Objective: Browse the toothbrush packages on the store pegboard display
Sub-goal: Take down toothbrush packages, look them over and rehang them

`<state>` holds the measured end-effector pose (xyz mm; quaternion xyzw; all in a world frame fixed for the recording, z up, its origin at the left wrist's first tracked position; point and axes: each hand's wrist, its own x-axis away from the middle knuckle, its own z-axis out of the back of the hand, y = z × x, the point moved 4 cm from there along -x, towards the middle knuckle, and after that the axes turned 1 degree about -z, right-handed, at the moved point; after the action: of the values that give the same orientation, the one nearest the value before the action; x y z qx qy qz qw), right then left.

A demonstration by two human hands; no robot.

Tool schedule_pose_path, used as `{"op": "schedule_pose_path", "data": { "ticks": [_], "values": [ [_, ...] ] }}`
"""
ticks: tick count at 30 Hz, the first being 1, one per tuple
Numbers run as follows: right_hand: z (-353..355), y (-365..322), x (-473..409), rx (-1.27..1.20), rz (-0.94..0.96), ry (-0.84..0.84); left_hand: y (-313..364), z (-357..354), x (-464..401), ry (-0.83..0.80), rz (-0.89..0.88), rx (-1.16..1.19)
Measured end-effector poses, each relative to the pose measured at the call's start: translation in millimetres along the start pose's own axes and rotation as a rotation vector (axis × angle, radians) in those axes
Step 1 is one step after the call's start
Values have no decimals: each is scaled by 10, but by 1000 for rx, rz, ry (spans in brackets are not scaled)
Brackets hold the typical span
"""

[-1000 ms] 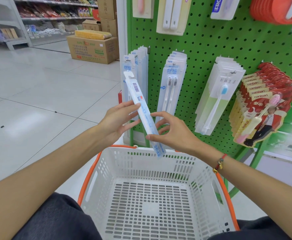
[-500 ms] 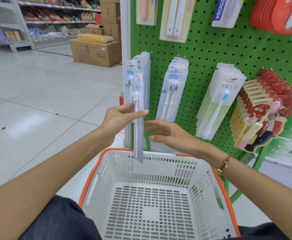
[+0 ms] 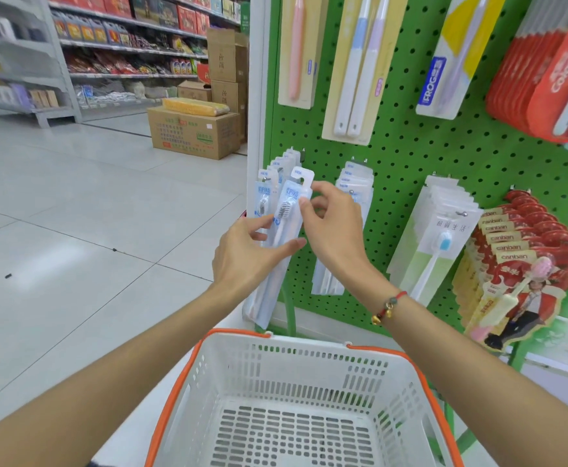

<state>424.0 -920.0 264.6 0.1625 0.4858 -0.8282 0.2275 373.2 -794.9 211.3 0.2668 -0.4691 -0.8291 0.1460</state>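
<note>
Mid-browse: your right hand (image 3: 335, 230) pinches the toothbrush package (image 3: 287, 210) by its hang tab, left hand (image 3: 249, 254) steadying it against the pegboard (image 3: 410, 156); remaining packs untouched, basket (image 3: 303, 382) empty.

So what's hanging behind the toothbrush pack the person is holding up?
More of the same blue-and-clear packs hang on a peg of the green pegboard. The held pack, the left hand and the right hand cover most of that row.
</note>
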Motion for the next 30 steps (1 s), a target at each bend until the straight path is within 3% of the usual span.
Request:
{"op": "schedule_pose_path", "data": {
  "ticks": [8,13,19,24,30],
  "values": [
    [-116,-31,-322,355,139,-105,-7,230,-695,146,18,234],
    [-185,-60,-509,550,168,-154,90,250,-1200,-109,13,213],
    [-290,-27,-675,668,216,-200,134,264,-1503,-484,-16,-42],
    [-362,18,-767,605,247,-218,137,332,-1623,-592,-54,-148],
    [-358,64,-842,548,230,-224,194,335,-1645,-611,-116,-179]
  ]
}}
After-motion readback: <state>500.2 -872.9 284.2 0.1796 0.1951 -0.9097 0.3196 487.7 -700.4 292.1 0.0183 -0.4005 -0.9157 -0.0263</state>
